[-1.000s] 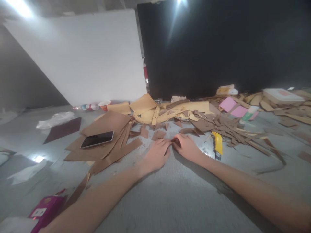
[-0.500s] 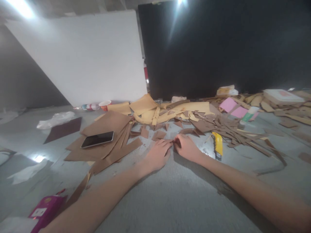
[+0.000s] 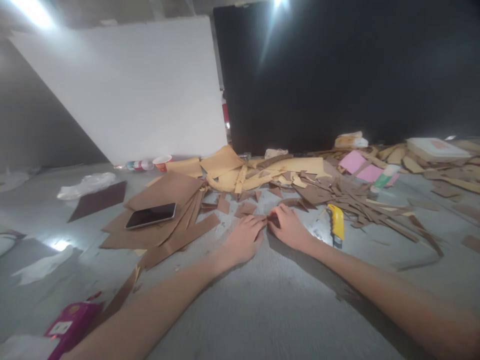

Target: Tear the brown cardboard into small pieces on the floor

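My left hand (image 3: 246, 237) rests low over the grey tabletop (image 3: 258, 305), its fingers bent and pressed together. Its fingertips meet those of my right hand (image 3: 287, 227), which is closed in a pinch with the index finger curled. A small dark brown piece (image 3: 274, 219) shows in the curl of the right fingers; its shape is mostly hidden. Whatever the left fingertips grip is covered by the hand. Just beyond both hands lie small brown offcuts (image 3: 245, 209). To the right of my right hand is a yellow utility knife (image 3: 336, 222).
Left, a phone (image 3: 151, 216) lies on brown sheets (image 3: 170, 192). Tan scraps (image 3: 225, 162) and brown strips (image 3: 360, 202) spread along the back. A green-and-white tube (image 3: 386, 178) and pink paper (image 3: 352, 161) lie right. A magenta device (image 3: 71, 320) sits near left, by my forearm.
My right index finger and knuckles have lifted slightly, and a little more of the brown piece shows in the pinch. My left hand has stayed in place.
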Motion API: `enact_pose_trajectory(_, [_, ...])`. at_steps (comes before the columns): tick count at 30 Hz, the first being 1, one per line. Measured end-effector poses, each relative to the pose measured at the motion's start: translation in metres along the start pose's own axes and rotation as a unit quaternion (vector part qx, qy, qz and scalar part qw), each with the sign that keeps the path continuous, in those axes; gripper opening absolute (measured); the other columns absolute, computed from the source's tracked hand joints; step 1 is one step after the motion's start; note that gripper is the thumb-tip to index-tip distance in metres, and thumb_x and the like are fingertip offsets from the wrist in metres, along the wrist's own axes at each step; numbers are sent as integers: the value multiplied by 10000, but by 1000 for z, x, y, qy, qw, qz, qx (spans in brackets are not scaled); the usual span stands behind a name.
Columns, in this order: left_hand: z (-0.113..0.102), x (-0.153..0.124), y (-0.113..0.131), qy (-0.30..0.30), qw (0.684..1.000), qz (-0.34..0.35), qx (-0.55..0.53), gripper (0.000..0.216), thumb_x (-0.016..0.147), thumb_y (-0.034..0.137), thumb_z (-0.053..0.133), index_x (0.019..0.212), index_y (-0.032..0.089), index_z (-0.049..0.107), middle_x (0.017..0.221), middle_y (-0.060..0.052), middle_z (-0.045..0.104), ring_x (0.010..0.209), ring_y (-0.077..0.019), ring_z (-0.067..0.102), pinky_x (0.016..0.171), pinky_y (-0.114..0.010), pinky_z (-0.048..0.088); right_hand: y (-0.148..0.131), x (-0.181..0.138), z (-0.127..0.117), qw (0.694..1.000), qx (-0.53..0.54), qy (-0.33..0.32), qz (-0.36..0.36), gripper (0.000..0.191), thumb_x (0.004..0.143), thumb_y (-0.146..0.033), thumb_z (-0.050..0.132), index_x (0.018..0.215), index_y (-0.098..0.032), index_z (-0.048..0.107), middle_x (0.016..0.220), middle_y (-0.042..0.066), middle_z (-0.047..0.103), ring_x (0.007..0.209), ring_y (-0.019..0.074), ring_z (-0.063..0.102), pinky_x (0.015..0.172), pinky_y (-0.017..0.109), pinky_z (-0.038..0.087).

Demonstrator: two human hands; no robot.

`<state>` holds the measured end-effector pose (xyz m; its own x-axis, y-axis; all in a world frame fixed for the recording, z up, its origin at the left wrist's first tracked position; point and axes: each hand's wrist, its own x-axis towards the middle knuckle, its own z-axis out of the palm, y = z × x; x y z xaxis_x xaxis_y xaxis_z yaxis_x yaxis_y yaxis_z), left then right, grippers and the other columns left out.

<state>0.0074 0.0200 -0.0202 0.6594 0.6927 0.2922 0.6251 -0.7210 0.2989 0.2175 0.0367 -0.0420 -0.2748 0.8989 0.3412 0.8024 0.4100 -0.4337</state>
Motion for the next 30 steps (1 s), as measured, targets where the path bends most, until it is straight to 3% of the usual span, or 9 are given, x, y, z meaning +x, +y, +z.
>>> enact_pose_trajectory(20, [0,-1,-1,1,1000,1,-3,392,1046,157,461,1395,170,640,1472,-96,641,1351,-256,566,1204,-470,423,2,0,0,1000,0,13,-11,55,986,-254,595,1001,-201,602,1069,83,661,1034,258,627,916,403,383])
enact_pose_trajectory(30, [0,0,-1,2,1000,-6,7,400,1044,170,445,1393,172,641,1469,-111,639,1374,-259,549,1200,-482,434,6,3,1,999,40,22,-16,93,986,-268,623,957,-217,696,933,31,707,859,199,651,880,373,369])
